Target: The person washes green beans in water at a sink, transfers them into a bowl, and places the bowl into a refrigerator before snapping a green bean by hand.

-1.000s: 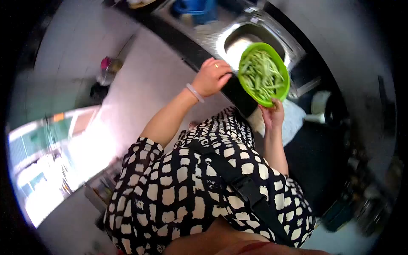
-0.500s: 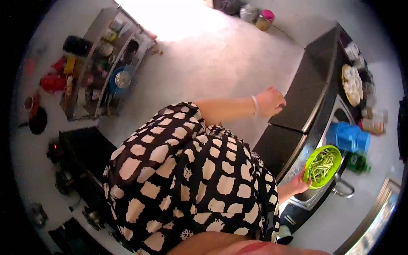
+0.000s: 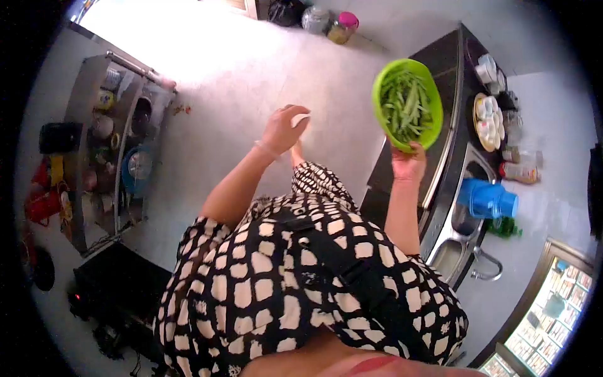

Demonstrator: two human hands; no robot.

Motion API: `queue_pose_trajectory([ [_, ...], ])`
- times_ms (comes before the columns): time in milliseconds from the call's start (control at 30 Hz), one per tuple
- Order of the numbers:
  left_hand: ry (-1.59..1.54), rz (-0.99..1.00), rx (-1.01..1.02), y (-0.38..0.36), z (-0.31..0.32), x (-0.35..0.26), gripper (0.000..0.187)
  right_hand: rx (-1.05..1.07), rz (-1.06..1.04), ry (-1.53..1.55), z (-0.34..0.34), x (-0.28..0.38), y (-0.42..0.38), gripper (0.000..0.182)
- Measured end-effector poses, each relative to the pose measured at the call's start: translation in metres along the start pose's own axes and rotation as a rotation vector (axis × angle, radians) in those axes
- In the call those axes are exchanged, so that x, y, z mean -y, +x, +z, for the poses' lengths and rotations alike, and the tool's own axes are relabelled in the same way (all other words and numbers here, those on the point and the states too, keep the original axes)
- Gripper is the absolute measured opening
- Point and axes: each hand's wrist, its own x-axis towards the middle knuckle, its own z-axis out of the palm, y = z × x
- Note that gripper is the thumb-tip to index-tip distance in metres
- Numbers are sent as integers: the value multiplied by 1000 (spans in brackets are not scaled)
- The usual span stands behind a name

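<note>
My right hand [image 3: 408, 164] grips the near rim of a lime-green plastic bowl [image 3: 380, 103]. Cut green beans [image 3: 408, 110] lie inside it, and the bowl is tipped slightly towards me above the dark counter. My left hand [image 3: 284, 131] hangs over the pale floor, with a light band at the wrist. Its fingers are loosely bent and apart from the thumb; I see nothing held in it.
To the right runs a dark counter [image 3: 433, 81] with a steel sink [image 3: 447, 259], a tap [image 3: 488, 267], a blue plastic container [image 3: 487, 198] and a plate of cups [image 3: 482, 135]. A shelf rack [image 3: 94, 163] stands left. Jars [image 3: 342, 28] sit at the far wall.
The bowl of beans has moved from over the sink, away from me and leftward, still in my right hand. My left hand has swung left, and my body has turned.
</note>
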Motion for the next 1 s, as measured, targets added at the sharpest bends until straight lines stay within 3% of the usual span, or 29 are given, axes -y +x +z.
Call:
queue_pose_trajectory([
  [100, 112, -91, -109, 33, -28, 23, 17, -41, 213, 91, 38, -24, 54, 46],
  [300, 263, -431, -338, 44, -126, 98, 18, 250, 429, -45, 173, -108, 155, 50],
  [467, 48, -690, -779, 9, -187, 142, 18, 479, 682, 9, 299, -201, 224, 49],
  [567, -4, -906, -893, -13, -193, 185, 18, 529, 769, 155, 378, -264, 252, 47],
  [667, 40, -926, -909, 31, -236, 214, 18, 539, 780, 50, 458, -336, 280, 45],
  [800, 39, -816, -1011, 128, -305, 264, 18, 573, 789, -71, 528, -359, 313, 44],
  [867, -59, -727, -931, 200, -348, 278, 18, 597, 814, -51, 554, -389, 331, 45],
  [967, 140, -540, -822, 276, -381, 322, 18, 543, 856, -18, 602, -436, 358, 47],
  [1000, 188, -517, -803, 300, -384, 307, 18, 504, 866, -49, 609, -441, 364, 48],
])
